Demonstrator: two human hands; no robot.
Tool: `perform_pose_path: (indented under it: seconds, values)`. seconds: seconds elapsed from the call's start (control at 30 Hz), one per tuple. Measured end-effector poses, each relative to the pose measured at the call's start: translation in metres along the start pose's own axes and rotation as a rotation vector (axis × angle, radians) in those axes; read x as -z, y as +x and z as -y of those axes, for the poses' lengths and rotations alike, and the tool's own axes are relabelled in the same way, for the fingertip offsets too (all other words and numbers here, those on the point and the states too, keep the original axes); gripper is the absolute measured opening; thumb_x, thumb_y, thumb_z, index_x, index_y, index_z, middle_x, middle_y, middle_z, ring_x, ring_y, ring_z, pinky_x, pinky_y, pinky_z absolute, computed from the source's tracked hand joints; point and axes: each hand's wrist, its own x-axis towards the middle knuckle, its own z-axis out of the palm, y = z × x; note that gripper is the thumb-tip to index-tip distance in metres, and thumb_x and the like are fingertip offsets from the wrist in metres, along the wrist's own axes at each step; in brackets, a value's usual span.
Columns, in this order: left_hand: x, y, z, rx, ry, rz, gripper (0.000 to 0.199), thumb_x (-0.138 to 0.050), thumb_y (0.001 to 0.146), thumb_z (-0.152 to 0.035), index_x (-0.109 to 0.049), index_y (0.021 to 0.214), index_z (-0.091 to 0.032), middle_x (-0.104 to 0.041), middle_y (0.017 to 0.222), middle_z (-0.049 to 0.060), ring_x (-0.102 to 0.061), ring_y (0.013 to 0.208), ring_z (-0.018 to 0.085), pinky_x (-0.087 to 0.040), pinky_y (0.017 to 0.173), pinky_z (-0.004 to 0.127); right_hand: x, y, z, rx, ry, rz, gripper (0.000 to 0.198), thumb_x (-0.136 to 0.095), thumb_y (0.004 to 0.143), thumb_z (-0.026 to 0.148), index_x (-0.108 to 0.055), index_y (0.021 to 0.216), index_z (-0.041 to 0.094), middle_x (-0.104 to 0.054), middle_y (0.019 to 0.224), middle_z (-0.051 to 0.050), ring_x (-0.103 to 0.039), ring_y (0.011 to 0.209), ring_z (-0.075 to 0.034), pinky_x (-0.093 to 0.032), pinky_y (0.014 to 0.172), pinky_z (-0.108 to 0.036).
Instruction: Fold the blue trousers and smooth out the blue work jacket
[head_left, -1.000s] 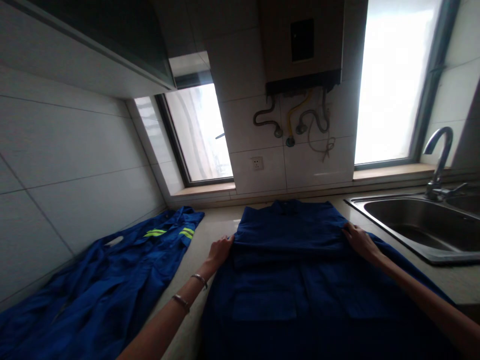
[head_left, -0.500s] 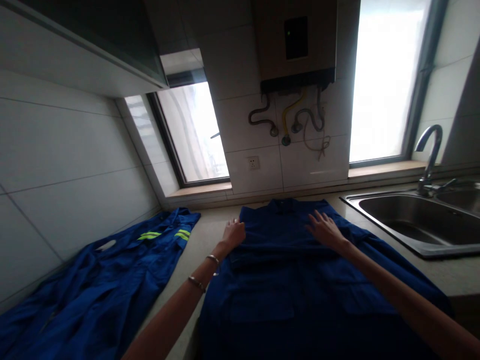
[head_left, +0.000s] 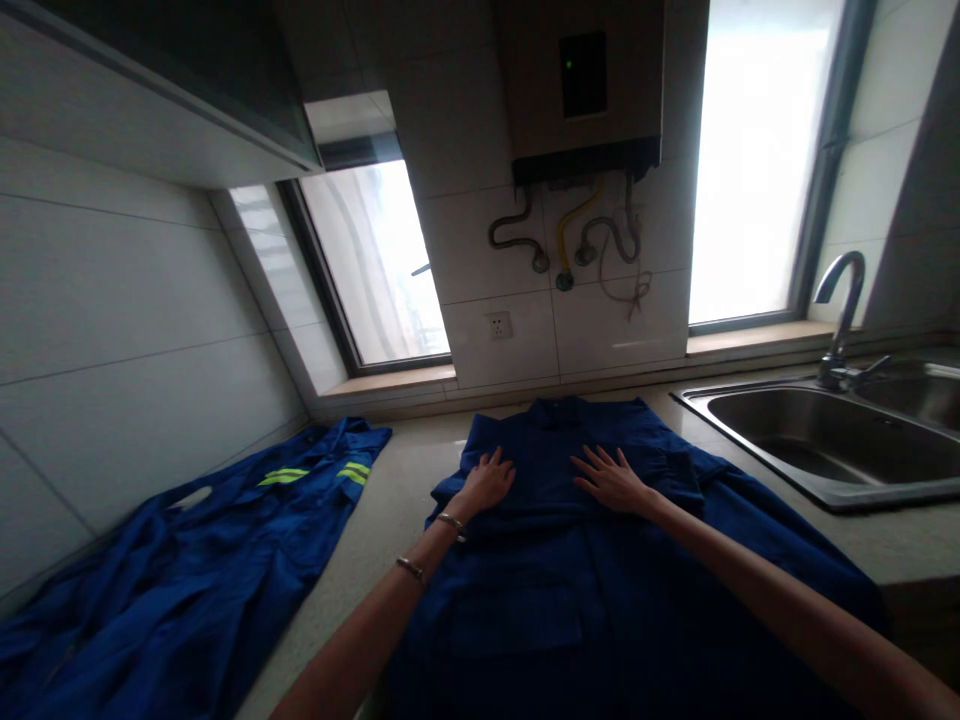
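A person's left hand [head_left: 489,484] and right hand [head_left: 613,482] are resting, both spread, on a blue garment [head_left: 517,618] lying on a worktop [head_left: 388,505] beside a sink [head_left: 847,492].

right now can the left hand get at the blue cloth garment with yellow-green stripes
Probably yes: the left hand rests with fingers spread on the dark blue cloth garment and seems to grip nothing; only a strip of pale speckled countertop separates that from the striped garment.
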Motion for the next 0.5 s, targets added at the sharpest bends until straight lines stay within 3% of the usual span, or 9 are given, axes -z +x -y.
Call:
perform_pose_path:
  seconds: [0.07, 0.17, 0.23, 0.37, 0.5]
  values:
    - [0.004, -0.003, 0.019, 0.191, 0.074, -0.14, 0.044, -0.029, 0.092, -0.033, -0.047, 0.126, -0.012, -0.037, 0.135, 0.021, -0.038, 0.121, 0.032, -0.037, 0.091, 0.046, 0.001, -0.003, -0.013, -0.051, -0.037, -0.031, 0.069, -0.014, 0.085, 0.067, -0.022, 0.142, 0.031, -0.016, 0.149, -0.007, -0.012, 0.136, -0.032, -0.003, 0.104, -0.06]
    - [-0.006, -0.024, 0.054, 0.391, 0.08, -0.098, 0.04, -0.029, 0.091, -0.03, -0.057, 0.109, -0.007, -0.056, 0.11, 0.022, -0.051, 0.104, 0.029, -0.04, 0.084, 0.042, -0.003, -0.008, -0.034, -0.153, -0.049, 0.02, 0.072, -0.011, 0.084, 0.067, -0.021, 0.143, 0.026, -0.018, 0.149, -0.009, -0.012, 0.136, -0.031, -0.006, 0.105, -0.059]
    - [-0.019, -0.042, 0.073, 0.406, 0.042, -0.09, 0.037, -0.03, 0.091, -0.029, -0.061, 0.098, -0.01, -0.06, 0.097, 0.018, -0.054, 0.097, 0.026, -0.04, 0.083, 0.039, -0.007, -0.01, -0.043, -0.183, -0.042, 0.063, 0.074, -0.011, 0.083, 0.068, -0.02, 0.144, 0.025, -0.016, 0.149, -0.009, -0.012, 0.136, -0.031, -0.007, 0.105, -0.058]
    - [-0.032, -0.058, 0.089, 0.403, -0.155, -0.247, 0.036, -0.03, 0.091, -0.029, -0.061, 0.085, -0.012, -0.062, 0.092, 0.012, -0.056, 0.089, 0.02, -0.04, 0.081, 0.031, -0.011, -0.009, -0.046, -0.178, -0.04, 0.078, 0.076, -0.012, 0.082, 0.069, -0.019, 0.144, 0.026, -0.014, 0.15, -0.009, -0.012, 0.136, -0.031, -0.007, 0.104, -0.058]
    - [-0.017, -0.05, 0.091, 0.562, -0.515, -0.113, 0.037, -0.033, 0.087, -0.035, -0.058, 0.07, -0.013, -0.062, 0.074, 0.009, -0.059, 0.076, 0.02, -0.042, 0.067, 0.029, -0.008, -0.011, -0.042, -0.188, -0.026, 0.064, 0.076, -0.011, 0.082, 0.07, -0.02, 0.143, 0.027, -0.016, 0.149, -0.009, -0.013, 0.136, -0.03, -0.007, 0.105, -0.057]
